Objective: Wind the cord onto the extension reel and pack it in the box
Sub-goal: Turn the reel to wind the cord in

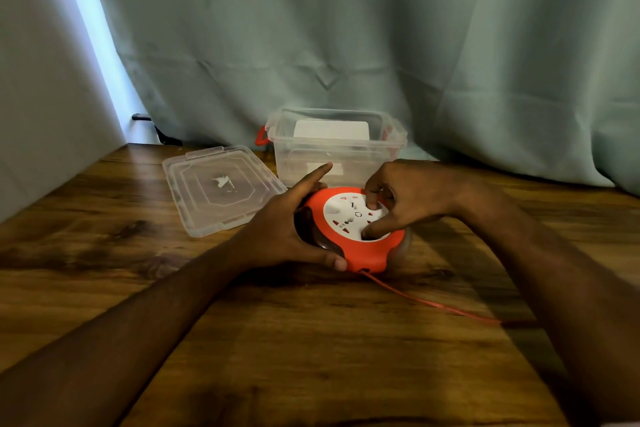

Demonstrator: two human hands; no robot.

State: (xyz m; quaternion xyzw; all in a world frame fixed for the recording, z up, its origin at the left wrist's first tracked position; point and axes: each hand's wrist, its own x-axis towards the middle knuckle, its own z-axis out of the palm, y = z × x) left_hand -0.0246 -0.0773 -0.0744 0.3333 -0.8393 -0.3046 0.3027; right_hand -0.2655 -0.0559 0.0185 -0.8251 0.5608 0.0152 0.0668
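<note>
A round orange extension reel (363, 253) with a white socket face lies flat on the wooden table (311, 340). My left hand (287, 229) grips its left side, thumb on the front rim and index finger pointing out. My right hand (401, 199) rests on top, thumb and a finger pressed into the white face. A thin orange cord (429, 303) leaves the reel's front edge and trails right across the table under my right forearm. Just behind the reel stands the clear plastic box (332, 149), without its lid.
The clear lid (218, 189) lies flat to the left of the box. A pale green curtain (381, 45) hangs along the table's far edge. A dark object (156, 130) sits at the curtain's foot, back left.
</note>
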